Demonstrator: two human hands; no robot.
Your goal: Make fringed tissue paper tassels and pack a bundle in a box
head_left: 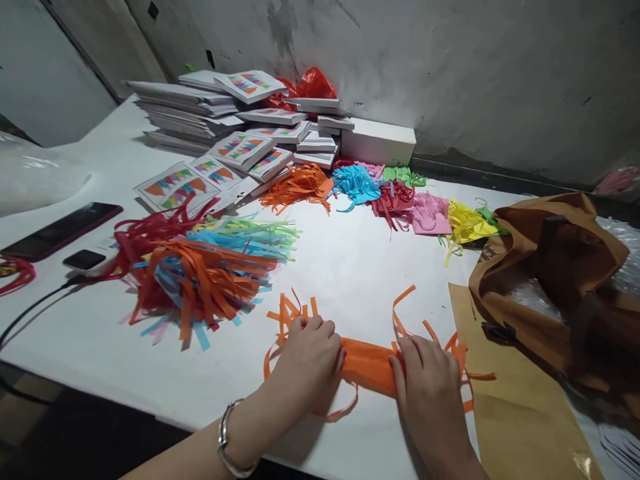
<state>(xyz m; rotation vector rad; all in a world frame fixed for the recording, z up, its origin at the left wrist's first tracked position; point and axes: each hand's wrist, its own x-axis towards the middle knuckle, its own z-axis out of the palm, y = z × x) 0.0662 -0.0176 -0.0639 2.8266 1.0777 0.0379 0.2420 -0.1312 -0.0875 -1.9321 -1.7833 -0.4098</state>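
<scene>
Both my hands rest on a rolled bundle of orange fringed paper lying on the white table near its front edge. My left hand curls over the bundle's left end, a silver bracelet on its wrist. My right hand presses on the right end with fingers bent over it. Thin orange strips stick out from under both hands.
A heap of mixed-colour fringed paper lies to the left. Smaller coloured piles line the back. Stacked printed booklets, a white box, a phone, a brown bag and a tan paper sheet surround.
</scene>
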